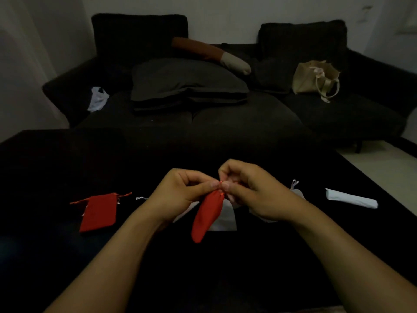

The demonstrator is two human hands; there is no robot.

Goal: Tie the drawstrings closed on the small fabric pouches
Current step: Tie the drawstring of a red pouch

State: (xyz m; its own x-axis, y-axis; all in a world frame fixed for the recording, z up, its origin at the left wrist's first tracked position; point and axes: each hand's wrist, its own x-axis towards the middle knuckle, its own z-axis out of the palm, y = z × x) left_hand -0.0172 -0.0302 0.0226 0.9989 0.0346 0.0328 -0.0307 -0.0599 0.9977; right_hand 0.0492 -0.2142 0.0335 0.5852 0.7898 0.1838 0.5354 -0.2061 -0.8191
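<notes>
Both hands are meeting over the dark worktop [282, 256], and the red pouch [206, 216] is hanging between them, lifted clear of the surface. Its long axis is running from the gathered neck at the top, right at the fingertips, down and slightly left toward the person. The left hand [180, 190] is curling in from one side, thumb and forefinger pinching at the neck; the right hand [250, 190] is curling in from the other, its fingers [226, 185] nipping the same spot. A speck of the red drawstring [220, 182] is showing between the two thumbs, and both hands are equally close to it, so the next pull looks like one outward and apart, away from that neck.

The knot itself is too small and too buried under the fingertips to make out, so I cannot tell whether it is formed or only started. A white pouch [223, 219] is lying flat just behind the red one, partly covered by it and by the hands. Another white pouch [296, 192] is peeking out beyond the right wrist, mostly hidden. Well to the left, a second red pouch [99, 212] is lying flat with its strings spread out.
</notes>
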